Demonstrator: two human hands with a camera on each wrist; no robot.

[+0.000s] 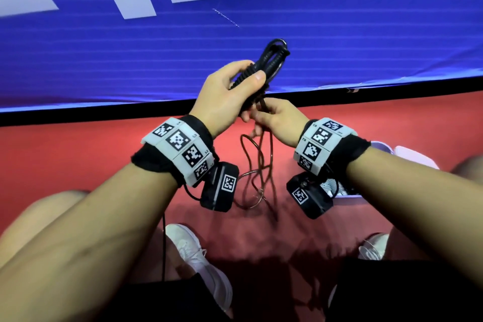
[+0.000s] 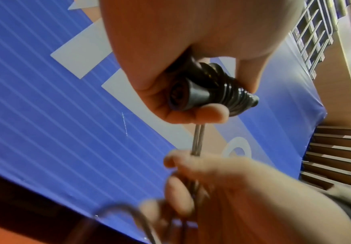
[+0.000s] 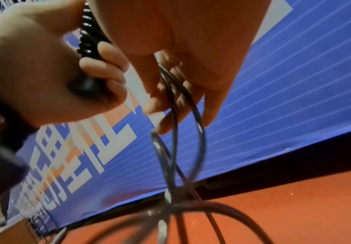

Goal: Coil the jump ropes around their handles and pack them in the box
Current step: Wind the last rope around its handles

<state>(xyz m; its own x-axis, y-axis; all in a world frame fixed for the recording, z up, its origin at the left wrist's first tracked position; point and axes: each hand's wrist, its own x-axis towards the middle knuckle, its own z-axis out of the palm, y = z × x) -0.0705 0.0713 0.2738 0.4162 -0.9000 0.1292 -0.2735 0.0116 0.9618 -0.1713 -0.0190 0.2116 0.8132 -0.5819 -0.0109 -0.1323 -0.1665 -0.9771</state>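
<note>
Our forearms fill the near view, each wrist wearing a band (image 1: 183,149) of black-and-white square code tags; small letters on them are too tiny to read. We grip 2 black handles (image 1: 257,68) in our left hand (image 1: 222,94), rope already wound round them. Our right hand (image 1: 279,119) pinches 2 strands of rope (image 1: 257,172) just below, loose loops hanging to the red floor (image 1: 78,154). Large white characters on the blue banner (image 1: 130,55) are cut off, unreadable.

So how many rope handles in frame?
2 handles: both side by side in the left hand. The right hand holds the loose rope below. Others may be hidden.
</note>
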